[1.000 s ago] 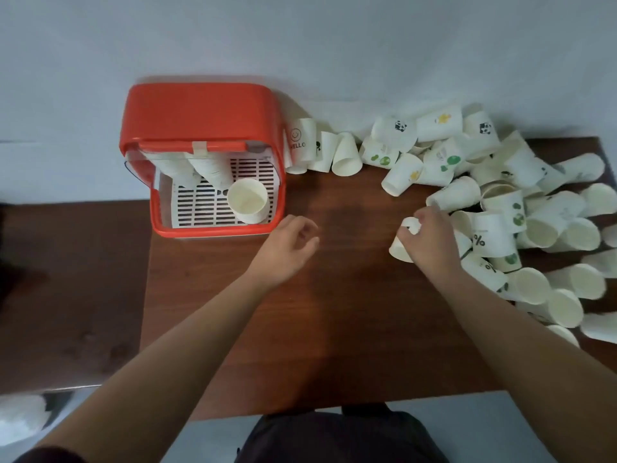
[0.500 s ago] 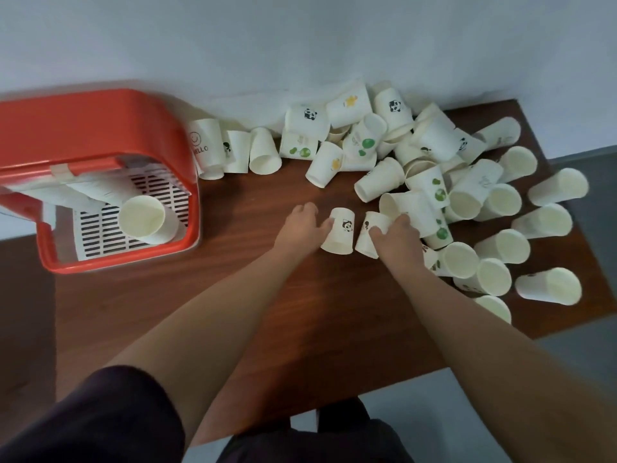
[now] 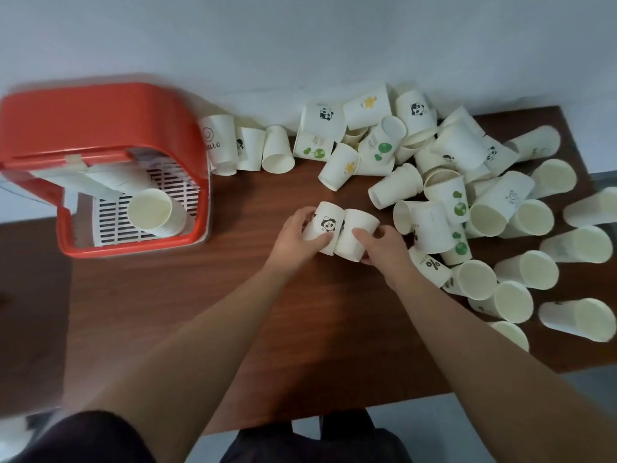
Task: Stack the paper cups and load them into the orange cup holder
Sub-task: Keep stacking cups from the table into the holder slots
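Mid-table, 2 cups (image 3: 326,226) touching, gripped w/ fingers (image 3: 364,234)

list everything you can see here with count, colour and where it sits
cup holder: one, orange with a white slatted floor, left end of the table
cup stacks: at least two, white, lying inside the cup holder
hello cup: one, white, upside down just right of the cup holder
loose cups: too many to count, white, some with prints, heaped at the right and along the wall
panda cup: one, white, mid-table, gripped by the left hand
plain cup: one, white, touching the panda cup, gripped by the right hand
table: one, dark brown wood
wall: one, pale grey, behind
left hand: one, mid-table
right hand: one, beside it
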`<state>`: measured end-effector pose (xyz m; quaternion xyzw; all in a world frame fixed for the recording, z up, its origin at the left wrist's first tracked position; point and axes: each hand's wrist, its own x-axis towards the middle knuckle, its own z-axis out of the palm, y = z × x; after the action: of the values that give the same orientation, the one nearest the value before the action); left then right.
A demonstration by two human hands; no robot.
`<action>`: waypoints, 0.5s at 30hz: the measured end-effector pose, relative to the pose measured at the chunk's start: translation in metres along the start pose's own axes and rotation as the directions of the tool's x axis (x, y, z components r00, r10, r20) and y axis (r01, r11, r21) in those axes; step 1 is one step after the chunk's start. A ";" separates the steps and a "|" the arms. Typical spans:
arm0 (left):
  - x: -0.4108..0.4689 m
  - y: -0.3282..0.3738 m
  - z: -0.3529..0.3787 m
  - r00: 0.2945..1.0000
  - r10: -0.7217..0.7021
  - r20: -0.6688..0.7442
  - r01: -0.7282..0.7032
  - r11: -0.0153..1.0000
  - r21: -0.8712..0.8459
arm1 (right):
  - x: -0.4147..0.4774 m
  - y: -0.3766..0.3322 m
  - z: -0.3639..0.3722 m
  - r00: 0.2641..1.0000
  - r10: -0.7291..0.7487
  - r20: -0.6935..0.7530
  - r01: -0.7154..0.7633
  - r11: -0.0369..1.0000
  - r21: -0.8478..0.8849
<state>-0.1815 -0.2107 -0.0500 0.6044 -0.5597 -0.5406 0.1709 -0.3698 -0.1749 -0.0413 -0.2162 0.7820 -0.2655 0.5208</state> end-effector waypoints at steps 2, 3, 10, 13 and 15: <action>-0.012 0.002 -0.017 1.000 -0.011 -0.027 0.009 0.997 -0.076 | -0.005 -0.010 0.007 0.998 -0.001 0.063 -0.006 0.994 0.109; -0.018 0.003 -0.026 0.999 -0.029 -0.045 0.023 0.992 -0.120 | -0.009 -0.016 0.012 0.996 -0.008 0.085 -0.003 0.990 0.138; -0.074 0.002 -0.118 0.950 -0.115 -0.290 0.015 0.945 -0.328 | -0.055 -0.069 0.073 0.968 -0.128 0.214 0.114 0.990 0.077; -0.101 -0.012 -0.163 0.883 -0.199 -0.424 -0.118 0.782 -0.612 | -0.075 -0.084 0.106 0.938 -0.195 0.285 0.188 0.981 0.053; -0.115 -0.025 -0.190 0.854 -0.227 -0.468 -0.199 0.688 -0.698 | -0.086 -0.092 0.126 0.924 -0.223 0.309 0.224 0.974 0.033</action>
<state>0.0157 -0.1791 0.0504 0.6138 -0.2271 -0.5339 0.5353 -0.2159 -0.2163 0.0375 -0.3438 0.6609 -0.2847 0.6033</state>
